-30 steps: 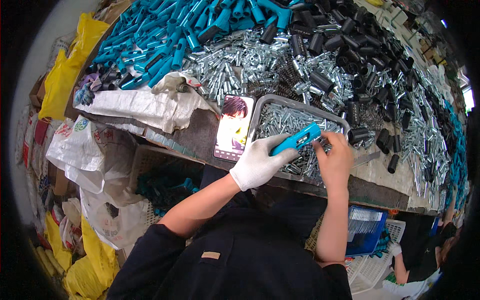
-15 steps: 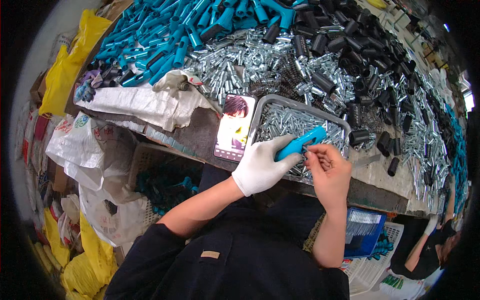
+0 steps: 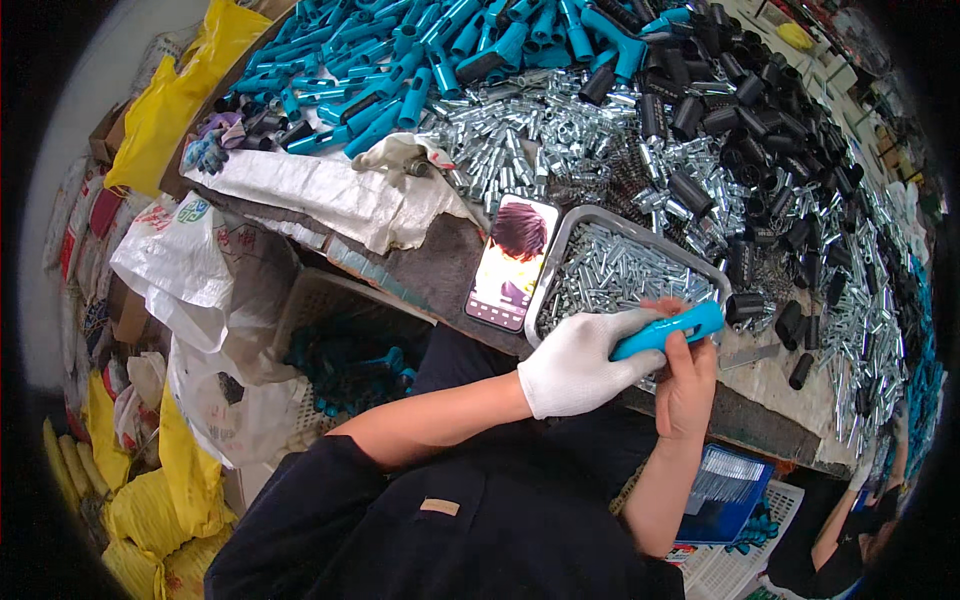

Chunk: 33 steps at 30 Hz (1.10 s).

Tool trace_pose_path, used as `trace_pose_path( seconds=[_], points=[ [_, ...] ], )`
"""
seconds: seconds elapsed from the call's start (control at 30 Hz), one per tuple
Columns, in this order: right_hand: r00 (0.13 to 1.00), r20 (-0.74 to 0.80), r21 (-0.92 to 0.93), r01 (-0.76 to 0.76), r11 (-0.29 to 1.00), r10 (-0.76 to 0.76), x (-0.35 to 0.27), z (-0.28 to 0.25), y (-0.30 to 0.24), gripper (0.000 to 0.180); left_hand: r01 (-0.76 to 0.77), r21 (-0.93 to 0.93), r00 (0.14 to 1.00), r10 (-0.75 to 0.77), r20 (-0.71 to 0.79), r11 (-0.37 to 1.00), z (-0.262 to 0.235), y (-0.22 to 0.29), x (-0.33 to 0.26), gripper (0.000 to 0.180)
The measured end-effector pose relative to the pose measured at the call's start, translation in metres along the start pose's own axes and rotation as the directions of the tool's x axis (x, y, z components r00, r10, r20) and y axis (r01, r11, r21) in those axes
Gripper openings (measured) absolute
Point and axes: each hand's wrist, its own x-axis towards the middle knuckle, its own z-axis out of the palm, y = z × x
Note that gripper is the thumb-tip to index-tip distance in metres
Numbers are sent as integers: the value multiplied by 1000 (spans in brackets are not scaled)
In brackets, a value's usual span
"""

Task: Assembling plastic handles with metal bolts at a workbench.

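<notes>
A white glove covers the left hand point(image 3: 580, 362), which grips a bright blue plastic handle point(image 3: 668, 331). Shiny silver metal pins point(image 3: 615, 275) fill the grey tray point(image 3: 556, 262); at ten o'clock lie yellow sacks point(image 3: 170, 95).

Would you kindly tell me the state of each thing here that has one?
Blue handle: held in both hands.
Left hand: gloved, gripping the handle.
Right hand: bare, fingers on the handle.
Phone: screen lit, lying flat.
Metal tray: filled with silver pins.

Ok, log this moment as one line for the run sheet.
left hand: gloved, holds blue handle | right hand: bare, on handle | below: metal tray of silver pins
</notes>
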Motion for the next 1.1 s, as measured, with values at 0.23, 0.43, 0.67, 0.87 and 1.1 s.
trace_pose_path(
  seconds=[0.23, 0.43, 0.67, 0.87, 1.1],
  points=[
    [987, 151, 321, -106, 941, 59, -4, -7, 3, 43, -57, 96, 997, 61, -41, 994, 10, 4, 10, 39],
    [999, -32, 335, -23, 942, 36, 2, -37, 6, 42, -146, 341, 988, 153, 7, 929, 13, -6, 21, 24],
    [949, 53, 641, -271, 718, 311, -2, -45, 5, 32, -347, 800, 900, 413, 137, 489, 20, -60, 45, 9],
    [927, 7, 453, -336, 826, 374, -14, -36, -6, 38, -286, 692, 890, 452, -65, 663, 19, -35, 50, 12],
    [907, 165, 401, -421, 813, 388, -12, -21, 16, 47, -80, 762, 939, 306, -160, 643, 6, -14, 42, 10]
  ],
)
